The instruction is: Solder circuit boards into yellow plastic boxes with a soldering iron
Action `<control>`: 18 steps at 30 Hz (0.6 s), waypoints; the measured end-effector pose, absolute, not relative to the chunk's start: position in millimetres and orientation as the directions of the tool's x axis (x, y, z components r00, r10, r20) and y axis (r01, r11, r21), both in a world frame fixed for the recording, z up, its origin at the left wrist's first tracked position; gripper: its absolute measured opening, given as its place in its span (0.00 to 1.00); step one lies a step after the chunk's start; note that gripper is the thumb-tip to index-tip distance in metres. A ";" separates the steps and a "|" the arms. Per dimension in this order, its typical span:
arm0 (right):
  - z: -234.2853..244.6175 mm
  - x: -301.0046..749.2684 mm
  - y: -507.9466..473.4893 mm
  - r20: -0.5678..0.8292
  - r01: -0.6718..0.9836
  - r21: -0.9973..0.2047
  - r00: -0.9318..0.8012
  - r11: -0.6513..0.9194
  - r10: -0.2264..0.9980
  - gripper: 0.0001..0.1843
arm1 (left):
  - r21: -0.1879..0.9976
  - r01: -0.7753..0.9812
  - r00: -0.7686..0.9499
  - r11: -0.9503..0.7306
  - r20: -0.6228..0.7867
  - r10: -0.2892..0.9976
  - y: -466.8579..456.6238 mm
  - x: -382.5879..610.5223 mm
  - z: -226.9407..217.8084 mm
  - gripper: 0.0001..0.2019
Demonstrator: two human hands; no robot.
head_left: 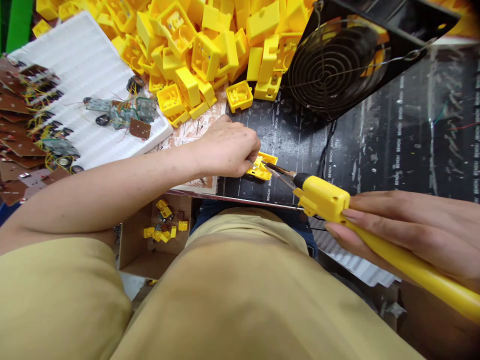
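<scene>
My right hand (408,225) grips a yellow soldering iron (326,197), its thumb and fingers around the handle behind the square body. The dark tip and a thin feed tube below it point left, reaching over a small yellow plastic casing (270,161) on the black bench top. My left hand (236,147) is closed, back of the hand up, at the left end of that casing and partly covering it. Its fingertips are mostly hidden, so what they pinch does not show. Another yellow casing (239,96) lies just beyond my left hand, open side up.
A large heap of yellow casings (213,55) fills the back. At right stands a black fan (333,70) with a wire guard. A white foam sheet (90,50) at left bears wired circuit boards (18,125). Below the bench edge, a cardboard box (150,257) holds yellow pieces.
</scene>
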State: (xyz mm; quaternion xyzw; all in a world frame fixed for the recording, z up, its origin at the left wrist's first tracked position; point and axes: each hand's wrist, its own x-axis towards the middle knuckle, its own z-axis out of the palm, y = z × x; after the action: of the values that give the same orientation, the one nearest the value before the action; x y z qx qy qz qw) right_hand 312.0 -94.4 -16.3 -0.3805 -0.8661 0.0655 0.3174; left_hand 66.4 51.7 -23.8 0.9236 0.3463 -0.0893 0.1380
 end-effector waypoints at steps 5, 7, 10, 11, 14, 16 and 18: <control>-18.7 314.7 -94.9 0.489 0.619 -0.389 -0.489 0.682 0.722 0.12 | 0.174 0.670 0.737 -0.722 -0.276 0.617 52.0 67.0 -23.4 0.05; -18.9 312.4 -93.3 0.471 0.608 -0.420 -0.488 0.673 0.735 0.12 | 0.156 0.669 0.735 -0.727 -0.286 0.615 51.8 67.8 -22.4 0.05; -22.3 307.9 -91.0 0.460 0.584 -0.435 -0.510 0.686 0.726 0.08 | 0.137 0.665 0.735 -0.734 -0.293 0.611 51.5 69.1 -21.2 0.06; -24.1 306.1 -91.5 0.456 0.595 -0.428 -0.508 0.680 0.731 0.07 | 0.130 0.666 0.733 -0.735 -0.297 0.612 51.3 69.4 -20.9 0.07; -29.5 300.7 -99.2 0.404 0.680 -0.435 -0.439 0.591 0.803 0.12 | 0.114 0.672 0.724 -0.732 -0.310 0.616 50.7 69.3 -20.5 0.08; -31.7 297.5 -106.6 0.389 0.713 -0.441 -0.395 0.545 0.832 0.17 | 0.122 0.660 0.738 -0.741 -0.291 0.609 50.5 68.5 -20.7 0.08; -32.8 295.6 -112.1 0.389 0.721 -0.445 -0.379 0.531 0.840 0.19 | 0.130 0.643 0.756 -0.755 -0.267 0.598 50.7 67.7 -21.3 0.08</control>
State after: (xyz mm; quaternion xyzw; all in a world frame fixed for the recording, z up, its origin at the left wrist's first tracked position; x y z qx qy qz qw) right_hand 295.6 -112.1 -32.8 -0.4734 -0.8240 0.1012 0.2944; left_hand 67.7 50.7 -21.3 0.9308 0.3333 -0.1051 0.1074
